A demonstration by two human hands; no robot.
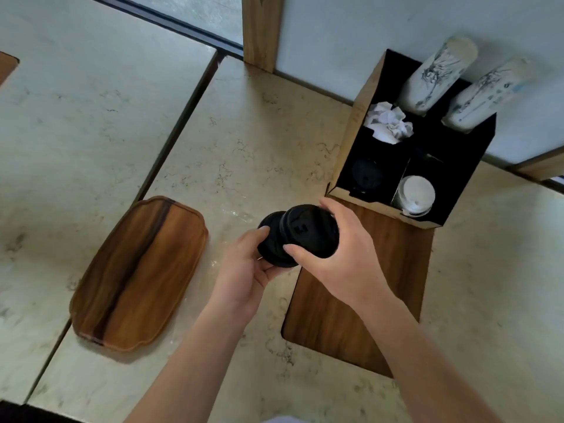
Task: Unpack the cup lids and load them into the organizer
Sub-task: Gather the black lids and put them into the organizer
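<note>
Lids [300, 236] lie sideways, stack axis running left-right between my gripping left hand [247, 267] and right hand [338, 254], with the organizer [351, 141] just beyond my right.

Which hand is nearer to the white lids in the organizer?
Right. The right hand grips the black lid stack just below-left of the white lids; the left hand holds the stack's far end, farther left.
</note>
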